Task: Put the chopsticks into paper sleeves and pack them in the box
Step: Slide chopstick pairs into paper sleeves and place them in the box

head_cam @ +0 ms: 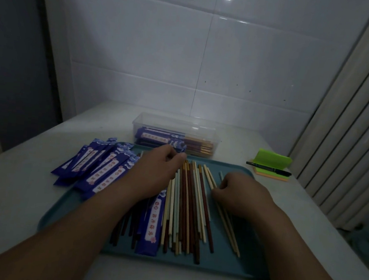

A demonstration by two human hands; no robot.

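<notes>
Several loose chopsticks [187,208] in cream, brown and pale green lie side by side on a teal tray [220,264]. My left hand [155,172] lies over their far ends and pinches the top of a blue paper sleeve [151,220] that runs under my wrist toward me. My right hand [238,194] rests at the tray's right side with its fingers curled round a pair of cream chopsticks [227,226]. A pile of empty blue sleeves [98,166] sits at the tray's left corner. Behind the tray stands a clear plastic box [175,126] holding sleeved chopsticks.
A black pen [269,167] lies on green and orange sticky notes [273,161] to the right of the tray. The white table meets a tiled wall behind the box, and its right edge runs close to a ribbed radiator [343,140].
</notes>
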